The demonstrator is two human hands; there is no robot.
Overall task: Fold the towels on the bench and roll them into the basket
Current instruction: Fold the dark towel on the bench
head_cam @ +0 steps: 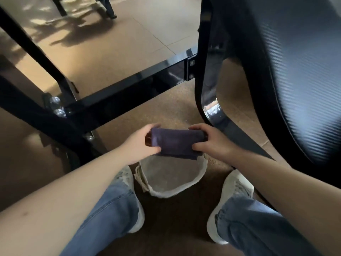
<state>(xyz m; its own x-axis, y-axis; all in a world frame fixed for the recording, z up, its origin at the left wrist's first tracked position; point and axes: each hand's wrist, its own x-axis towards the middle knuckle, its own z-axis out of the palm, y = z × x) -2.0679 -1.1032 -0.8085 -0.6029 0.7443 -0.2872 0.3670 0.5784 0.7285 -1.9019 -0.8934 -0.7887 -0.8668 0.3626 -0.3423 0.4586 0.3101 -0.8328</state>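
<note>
A rolled dark purple towel (175, 142) lies crosswise between both hands, just above the far rim of a pale woven basket (200, 175) that stands on the floor between my feet. My left hand (141, 144) grips the roll's left end, thumb under and fingers over. My right hand (212, 140) grips the right end the same way. A loose flap of the towel hangs down toward the basket's opening. The inside of the basket shows only its light lining.
A black metal frame (129, 89) with bolted crossbars runs across the floor ahead and to the left. A dark mesh chair (276, 80) stands close on the right. My shoes (236, 189) and jeans flank the basket on the brown floor.
</note>
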